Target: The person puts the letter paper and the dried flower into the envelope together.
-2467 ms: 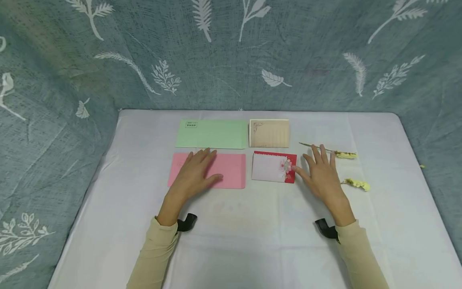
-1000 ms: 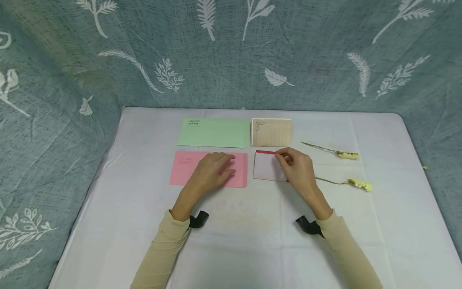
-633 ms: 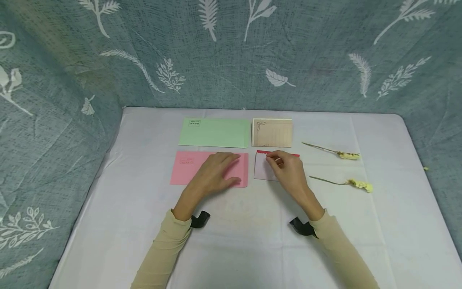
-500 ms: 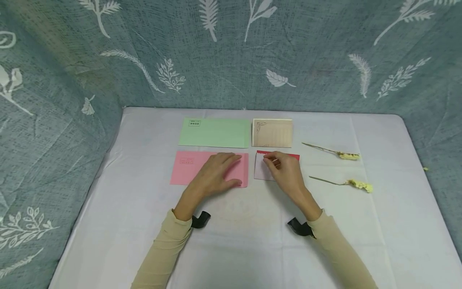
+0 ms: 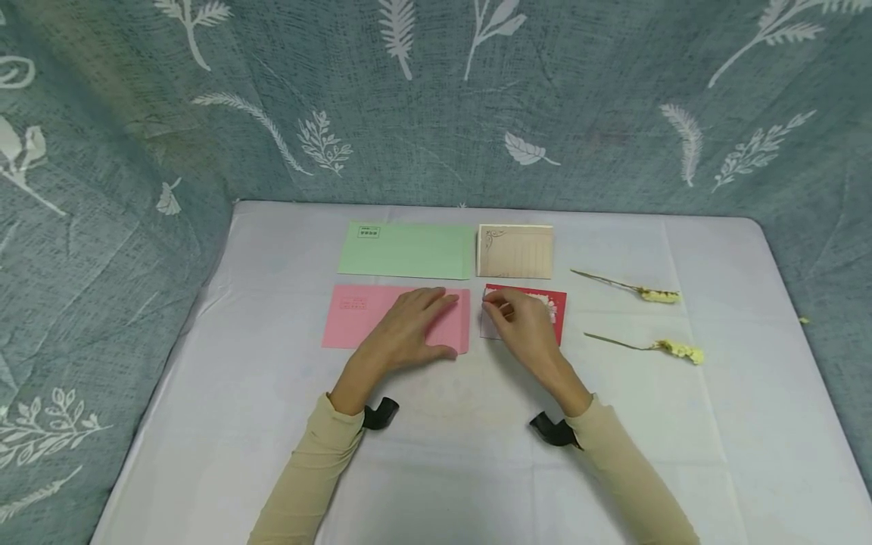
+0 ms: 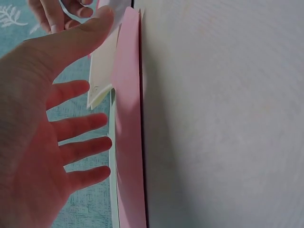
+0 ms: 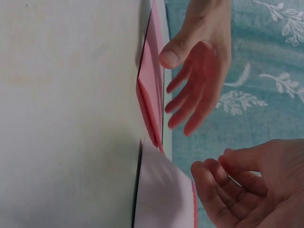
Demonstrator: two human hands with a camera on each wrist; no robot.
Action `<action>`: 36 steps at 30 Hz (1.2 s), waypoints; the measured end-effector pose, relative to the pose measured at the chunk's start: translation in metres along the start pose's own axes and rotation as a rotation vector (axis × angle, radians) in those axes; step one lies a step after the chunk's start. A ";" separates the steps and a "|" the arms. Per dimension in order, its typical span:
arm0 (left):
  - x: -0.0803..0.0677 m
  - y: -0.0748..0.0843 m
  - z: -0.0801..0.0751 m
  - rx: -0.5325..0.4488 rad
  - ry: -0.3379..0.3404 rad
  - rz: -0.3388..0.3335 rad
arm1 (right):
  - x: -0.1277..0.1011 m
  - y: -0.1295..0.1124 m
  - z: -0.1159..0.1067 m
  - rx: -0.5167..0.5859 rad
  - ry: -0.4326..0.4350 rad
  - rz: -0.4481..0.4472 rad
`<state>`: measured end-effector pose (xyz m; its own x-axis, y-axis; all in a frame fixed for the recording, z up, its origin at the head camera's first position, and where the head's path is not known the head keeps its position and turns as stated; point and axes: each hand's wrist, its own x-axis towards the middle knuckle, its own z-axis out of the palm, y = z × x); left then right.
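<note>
My left hand (image 5: 409, 325) is over the pink envelope (image 5: 350, 322), thumb held apart from the relaxed fingers, holding nothing. In the left wrist view its spread fingers show beside the long pink envelope (image 6: 129, 118). My right hand (image 5: 524, 322) is at the left side of a small white and red flower card (image 5: 557, 318). Its fingers are curled, thumb and fingertips close together, and nothing shows between them. The hand covers much of the card in the head view. The right wrist view shows the curled right hand (image 7: 237, 183) beyond the card's white face (image 7: 164, 192).
Behind lie a green envelope (image 5: 409, 250) and a beige lined notecard (image 5: 515, 252), both flat. Two dried yellow flower stems are at the right, an upper flower (image 5: 657, 295) and a lower flower (image 5: 681, 350). A leaf-patterned curtain (image 5: 436, 113) hangs along the white table's (image 5: 436, 469) far edge.
My right hand was spread at the card's right side, then curled its fingers and moved left across the card. My left hand has shifted right over the pink envelope.
</note>
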<state>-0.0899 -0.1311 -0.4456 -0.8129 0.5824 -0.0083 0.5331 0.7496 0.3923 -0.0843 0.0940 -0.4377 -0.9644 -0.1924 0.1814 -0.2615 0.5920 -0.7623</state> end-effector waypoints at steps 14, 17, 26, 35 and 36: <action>-0.001 -0.003 0.007 0.017 -0.046 0.007 | -0.003 -0.001 0.013 -0.003 -0.053 0.014; -0.001 -0.003 0.007 0.031 -0.053 0.010 | -0.004 -0.003 0.015 0.006 -0.064 0.016; 0.000 0.000 0.006 0.043 -0.083 0.008 | -0.003 -0.004 0.021 0.040 -0.086 0.024; 0.006 -0.004 0.006 0.025 -0.117 0.006 | -0.004 0.001 0.027 0.147 -0.104 0.039; 0.007 -0.005 0.006 0.027 -0.118 0.006 | -0.004 0.002 0.028 0.158 -0.106 0.044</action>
<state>-0.0962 -0.1288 -0.4532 -0.7770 0.6190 -0.1148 0.5456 0.7531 0.3676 -0.0795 0.0740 -0.4572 -0.9630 -0.2557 0.0855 -0.2017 0.4731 -0.8576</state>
